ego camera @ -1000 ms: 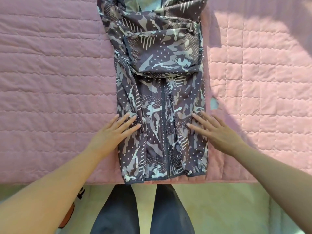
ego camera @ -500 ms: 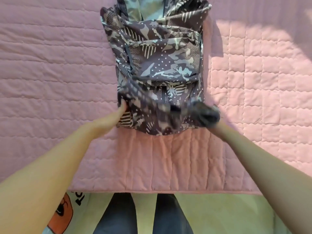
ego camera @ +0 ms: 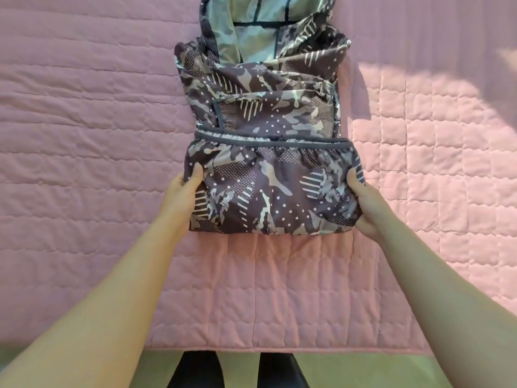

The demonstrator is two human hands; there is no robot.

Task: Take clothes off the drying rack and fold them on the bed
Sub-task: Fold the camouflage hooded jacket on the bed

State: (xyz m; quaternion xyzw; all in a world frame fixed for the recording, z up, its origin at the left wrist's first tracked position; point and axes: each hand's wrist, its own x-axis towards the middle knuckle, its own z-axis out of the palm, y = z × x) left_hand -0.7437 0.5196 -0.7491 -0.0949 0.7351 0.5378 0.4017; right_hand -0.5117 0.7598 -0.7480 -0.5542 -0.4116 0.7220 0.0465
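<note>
Plum-and-grey camouflage fabric, dotted and striped: one hooded jacket [ego camera: 268,169] lies in the middle of the pink quilted bed [ego camera: 84,163]. Its lower half is doubled up over the chest, so the gathered elastic hem [ego camera: 274,140] runs straight across the garment. The hood [ego camera: 260,26] lies open at the far end, pale lining up. I read this as a fold partly made, with at least the hood end left to deal with.

I have the left hand [ego camera: 181,191] on the left edge of the doubled part and the right hand [ego camera: 363,203] on the right edge, one per side, probably to keep the fold square. Each grip is closed on the cloth, thumb on top, fingers tucked under and hidden.

By count: one jacket, two hands and two dark trouser legs [ego camera: 195,371] at the near edge. No drying rack shows.
</note>
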